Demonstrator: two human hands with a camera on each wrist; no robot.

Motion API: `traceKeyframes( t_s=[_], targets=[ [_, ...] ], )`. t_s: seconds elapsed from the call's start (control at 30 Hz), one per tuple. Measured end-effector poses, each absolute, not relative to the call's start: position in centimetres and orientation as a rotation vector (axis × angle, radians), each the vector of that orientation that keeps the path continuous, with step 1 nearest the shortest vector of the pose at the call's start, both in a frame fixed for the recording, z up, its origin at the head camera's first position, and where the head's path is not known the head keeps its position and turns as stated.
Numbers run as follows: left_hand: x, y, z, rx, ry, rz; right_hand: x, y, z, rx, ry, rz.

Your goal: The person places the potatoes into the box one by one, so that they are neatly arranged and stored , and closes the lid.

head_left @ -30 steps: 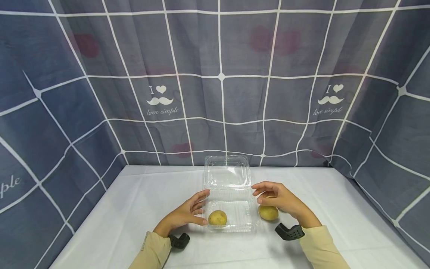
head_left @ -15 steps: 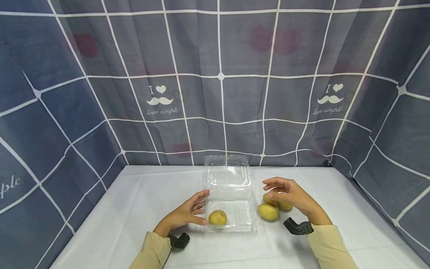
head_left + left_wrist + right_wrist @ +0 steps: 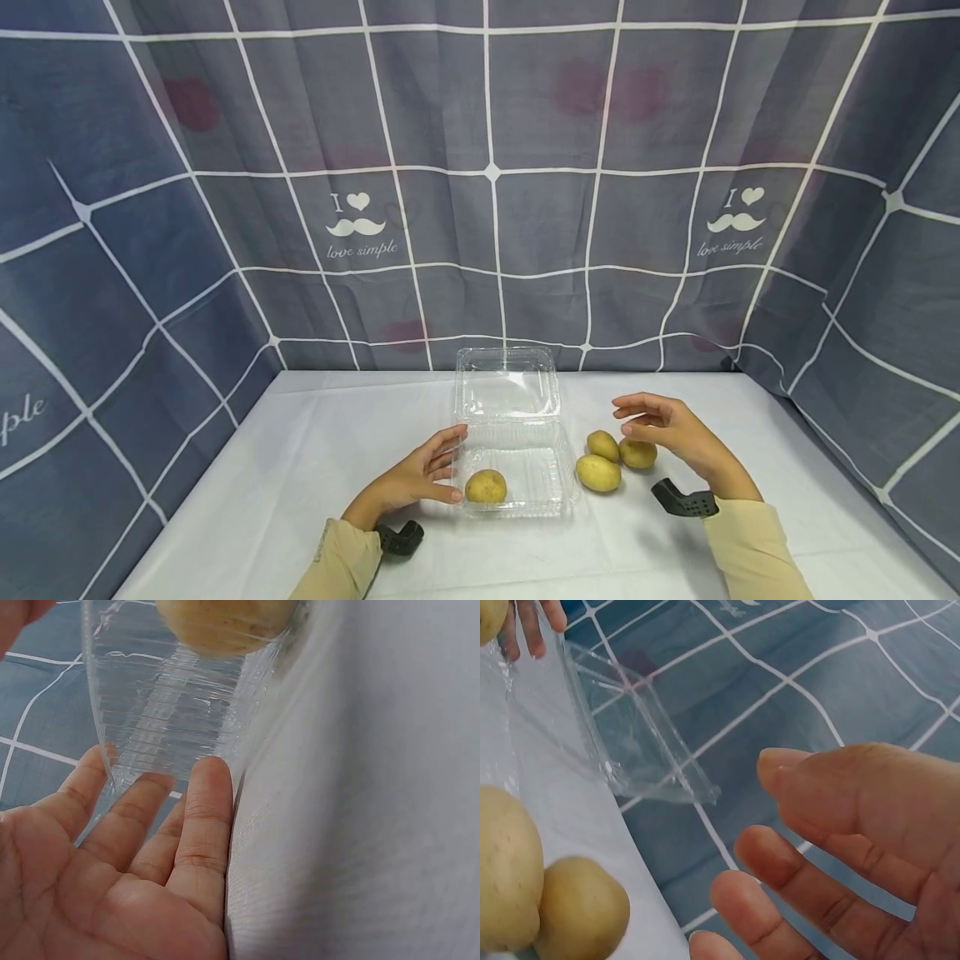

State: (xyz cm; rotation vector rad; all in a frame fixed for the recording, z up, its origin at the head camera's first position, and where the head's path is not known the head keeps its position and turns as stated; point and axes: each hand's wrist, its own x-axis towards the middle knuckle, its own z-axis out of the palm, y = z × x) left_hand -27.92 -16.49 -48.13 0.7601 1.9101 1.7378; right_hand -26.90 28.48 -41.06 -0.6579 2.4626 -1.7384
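A clear plastic clamshell box (image 3: 525,467) stands with its lid (image 3: 507,383) raised at the back. One potato (image 3: 486,486) lies inside, at the front left. My left hand (image 3: 420,475) rests against the box's left side, its fingers (image 3: 206,802) fairly straight along the ribbed wall. To the right of the box sit a large potato (image 3: 598,473), a smaller potato (image 3: 603,445) and another potato (image 3: 637,454). Just above that last one my right hand (image 3: 671,429) hovers, fingers (image 3: 765,855) loosely bent and holding nothing.
A white cloth (image 3: 315,467) covers the table. Dark grey checked curtains (image 3: 547,217) enclose it at the back and both sides. Each wrist wears a black mount (image 3: 401,537).
My right hand has moved right, away from the box and over the potatoes, bringing the ones behind into view. The left hand and the box have stayed in place.
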Motion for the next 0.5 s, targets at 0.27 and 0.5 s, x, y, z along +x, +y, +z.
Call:
traceKeyframes(
  t_s=[0.27,0.5],
  targets=[
    [-28.0,-16.3,-48.3,0.774,1.915,1.721,-27.2,29.7,-41.9,-0.611,2.564,-1.696],
    [-27.9,-16.4,-48.2,0.765,1.912,1.729,-27.5,30.9,-43.0,-0.558,2.593,-1.684]
  ],
)
